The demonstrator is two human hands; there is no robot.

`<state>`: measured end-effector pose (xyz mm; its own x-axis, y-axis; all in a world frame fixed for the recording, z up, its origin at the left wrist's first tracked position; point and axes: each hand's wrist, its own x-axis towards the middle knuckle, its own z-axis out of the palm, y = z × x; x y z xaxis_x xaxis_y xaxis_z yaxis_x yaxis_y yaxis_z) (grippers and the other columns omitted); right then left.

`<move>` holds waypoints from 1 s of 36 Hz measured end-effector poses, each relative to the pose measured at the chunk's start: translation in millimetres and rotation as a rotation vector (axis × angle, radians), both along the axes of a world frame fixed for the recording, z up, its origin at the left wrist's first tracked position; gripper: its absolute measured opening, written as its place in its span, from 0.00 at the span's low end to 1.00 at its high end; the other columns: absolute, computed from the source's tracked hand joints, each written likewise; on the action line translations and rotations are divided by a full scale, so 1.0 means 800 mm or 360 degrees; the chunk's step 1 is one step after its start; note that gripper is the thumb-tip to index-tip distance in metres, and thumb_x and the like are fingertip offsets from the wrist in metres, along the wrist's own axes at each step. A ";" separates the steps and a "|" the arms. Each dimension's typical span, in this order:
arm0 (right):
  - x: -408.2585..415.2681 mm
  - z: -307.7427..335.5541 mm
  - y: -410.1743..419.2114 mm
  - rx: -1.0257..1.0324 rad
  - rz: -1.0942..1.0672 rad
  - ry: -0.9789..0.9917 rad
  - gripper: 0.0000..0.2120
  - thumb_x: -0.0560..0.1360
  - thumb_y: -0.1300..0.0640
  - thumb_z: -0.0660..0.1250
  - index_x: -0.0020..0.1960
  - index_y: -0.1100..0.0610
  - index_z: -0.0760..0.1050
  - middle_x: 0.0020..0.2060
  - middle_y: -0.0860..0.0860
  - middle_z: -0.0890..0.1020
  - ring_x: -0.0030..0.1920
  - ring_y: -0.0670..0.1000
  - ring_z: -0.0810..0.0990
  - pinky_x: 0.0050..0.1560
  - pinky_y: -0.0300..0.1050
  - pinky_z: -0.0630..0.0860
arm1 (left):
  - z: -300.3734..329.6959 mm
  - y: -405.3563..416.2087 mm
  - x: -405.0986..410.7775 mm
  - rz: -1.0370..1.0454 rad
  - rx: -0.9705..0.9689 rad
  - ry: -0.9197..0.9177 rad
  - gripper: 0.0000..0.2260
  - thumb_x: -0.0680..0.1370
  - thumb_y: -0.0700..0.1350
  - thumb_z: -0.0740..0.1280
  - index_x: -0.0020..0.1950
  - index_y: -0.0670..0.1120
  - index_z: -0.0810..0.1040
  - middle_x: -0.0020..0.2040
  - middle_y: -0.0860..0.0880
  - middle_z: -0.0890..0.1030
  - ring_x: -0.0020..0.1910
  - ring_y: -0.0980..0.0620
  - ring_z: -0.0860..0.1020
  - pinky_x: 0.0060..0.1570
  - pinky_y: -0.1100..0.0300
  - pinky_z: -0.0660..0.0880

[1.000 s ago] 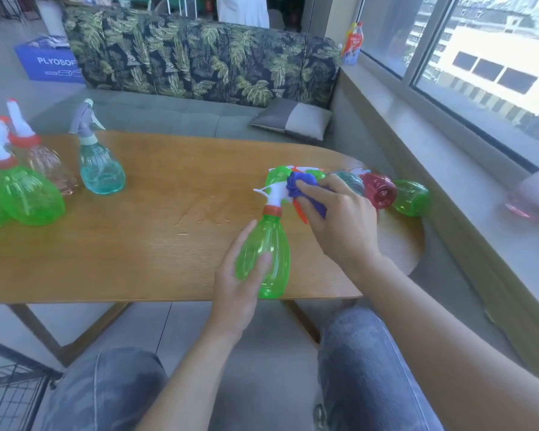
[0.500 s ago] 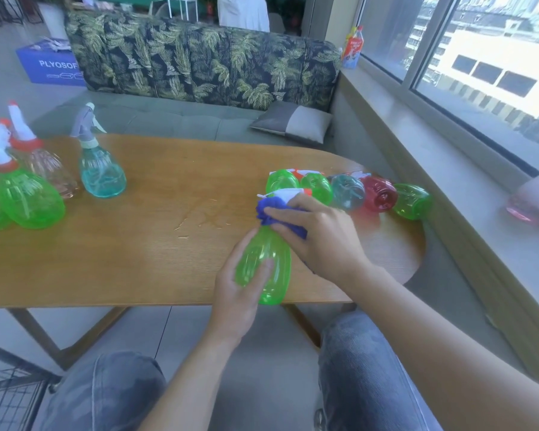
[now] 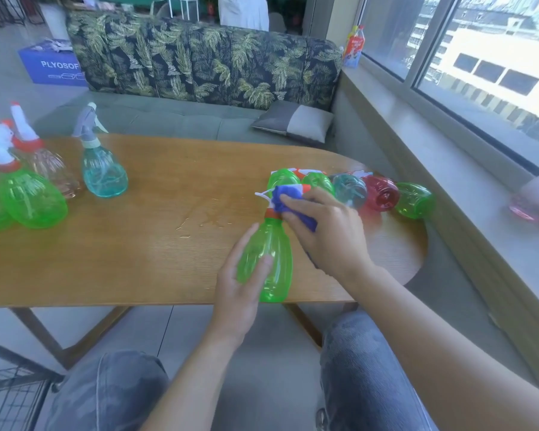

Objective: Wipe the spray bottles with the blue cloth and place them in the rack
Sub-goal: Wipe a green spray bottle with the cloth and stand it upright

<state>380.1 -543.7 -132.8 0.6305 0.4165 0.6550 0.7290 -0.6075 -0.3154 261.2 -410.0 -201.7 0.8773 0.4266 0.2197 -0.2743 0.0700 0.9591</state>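
Observation:
A green spray bottle [image 3: 274, 253] lies on the wooden table [image 3: 137, 244] near its front edge, nozzle pointing away from me. My left hand [image 3: 240, 290] grips its body from the left. My right hand [image 3: 327, 237] holds the blue cloth [image 3: 288, 202] pressed against the bottle's neck and white sprayer head. Behind them several bottles lie in a row: green [image 3: 282, 178], teal [image 3: 350, 189], red [image 3: 381, 194], green [image 3: 416, 200]. Upright bottles stand at the left: teal [image 3: 103, 172], pinkish [image 3: 49, 169], green [image 3: 31, 197].
A black wire rack [image 3: 10, 396] shows at the bottom left beside my knee. A leaf-patterned sofa [image 3: 199, 60] with a grey cushion [image 3: 296, 121] stands behind the table. A window sill [image 3: 448, 169] runs along the right with a pink object [image 3: 535, 200] on it.
My right hand with the cloth slid down from the sprayer head toward the neck, then back up a little. My left hand kept its hold on the bottle's body.

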 end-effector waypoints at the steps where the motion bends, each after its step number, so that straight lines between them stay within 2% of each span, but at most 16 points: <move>1: -0.005 -0.002 0.001 -0.0020 0.0115 0.0023 0.12 0.80 0.44 0.71 0.62 0.44 0.85 0.52 0.43 0.82 0.43 0.50 0.83 0.38 0.48 0.80 | 0.000 0.001 0.000 0.0015 -0.0011 -0.0003 0.25 0.78 0.54 0.73 0.76 0.60 0.76 0.73 0.67 0.78 0.76 0.65 0.72 0.75 0.57 0.69; 3: -0.010 -0.003 0.000 -0.0068 0.0305 0.0072 0.12 0.80 0.45 0.71 0.62 0.44 0.85 0.52 0.42 0.81 0.45 0.48 0.82 0.40 0.48 0.80 | -0.001 0.003 0.001 0.0036 -0.0021 -0.0005 0.25 0.77 0.57 0.73 0.74 0.62 0.76 0.72 0.69 0.78 0.75 0.66 0.72 0.74 0.60 0.69; 5: -0.007 0.000 -0.003 -0.0109 0.0339 0.0088 0.12 0.80 0.44 0.70 0.62 0.43 0.85 0.52 0.42 0.81 0.46 0.48 0.82 0.40 0.50 0.81 | -0.001 0.002 0.001 0.0034 -0.0015 -0.0016 0.24 0.77 0.56 0.73 0.74 0.62 0.76 0.71 0.69 0.78 0.75 0.66 0.73 0.73 0.61 0.69; 9: 0.009 0.007 -0.008 -0.0098 0.0104 -0.0040 0.12 0.80 0.44 0.69 0.61 0.42 0.85 0.51 0.43 0.82 0.41 0.51 0.82 0.36 0.50 0.79 | 0.000 -0.001 0.000 -0.0007 -0.0007 0.0000 0.24 0.79 0.52 0.73 0.76 0.59 0.77 0.73 0.68 0.78 0.75 0.64 0.73 0.77 0.54 0.69; 13: 0.017 0.013 -0.016 0.0002 -0.0103 -0.0080 0.12 0.79 0.46 0.71 0.61 0.43 0.85 0.49 0.44 0.81 0.37 0.53 0.80 0.34 0.48 0.77 | 0.002 -0.001 0.000 0.0003 -0.0021 0.0016 0.27 0.77 0.59 0.73 0.76 0.61 0.77 0.75 0.64 0.77 0.77 0.61 0.73 0.78 0.46 0.70; 18: 0.004 0.002 -0.031 -0.0183 -0.0055 -0.0099 0.11 0.79 0.48 0.73 0.61 0.44 0.85 0.47 0.45 0.81 0.35 0.54 0.79 0.32 0.46 0.74 | 0.004 0.004 -0.001 0.0069 -0.0077 0.0012 0.24 0.80 0.51 0.75 0.76 0.59 0.77 0.72 0.64 0.79 0.73 0.61 0.76 0.75 0.50 0.74; 22: -0.001 -0.004 -0.046 -0.0338 -0.0047 -0.0027 0.10 0.79 0.46 0.73 0.59 0.43 0.86 0.46 0.44 0.81 0.37 0.54 0.80 0.33 0.43 0.71 | 0.003 0.012 0.002 0.0134 -0.0025 0.0040 0.24 0.79 0.54 0.71 0.76 0.61 0.77 0.74 0.66 0.77 0.75 0.65 0.73 0.77 0.51 0.71; 25: 0.001 0.005 -0.040 -0.0179 -0.0044 -0.0014 0.10 0.79 0.44 0.72 0.59 0.42 0.86 0.46 0.44 0.81 0.38 0.52 0.80 0.34 0.47 0.76 | 0.005 0.011 0.002 0.0073 -0.0059 0.0046 0.24 0.80 0.54 0.72 0.77 0.61 0.77 0.74 0.62 0.79 0.75 0.59 0.76 0.76 0.47 0.73; 29: 0.007 0.015 -0.026 0.0053 -0.0089 -0.0047 0.12 0.79 0.45 0.72 0.61 0.44 0.85 0.48 0.44 0.81 0.39 0.51 0.80 0.37 0.49 0.78 | 0.008 0.001 -0.001 -0.0019 -0.0058 0.0008 0.24 0.79 0.52 0.72 0.77 0.59 0.76 0.72 0.63 0.80 0.73 0.60 0.77 0.73 0.53 0.74; 32: 0.006 0.009 -0.027 -0.0024 -0.0094 -0.0075 0.12 0.80 0.46 0.72 0.62 0.43 0.85 0.48 0.44 0.81 0.37 0.51 0.79 0.35 0.47 0.76 | 0.009 -0.001 -0.003 -0.0012 -0.0075 0.0007 0.25 0.79 0.52 0.71 0.77 0.58 0.76 0.71 0.63 0.80 0.72 0.60 0.78 0.72 0.53 0.76; 36: -0.001 -0.009 -0.041 -0.0221 0.0007 -0.0038 0.11 0.80 0.45 0.71 0.61 0.42 0.85 0.47 0.43 0.80 0.37 0.52 0.79 0.33 0.44 0.71 | 0.008 0.009 -0.001 0.0070 -0.0064 0.0045 0.26 0.78 0.57 0.73 0.76 0.61 0.77 0.74 0.61 0.79 0.74 0.59 0.76 0.75 0.47 0.74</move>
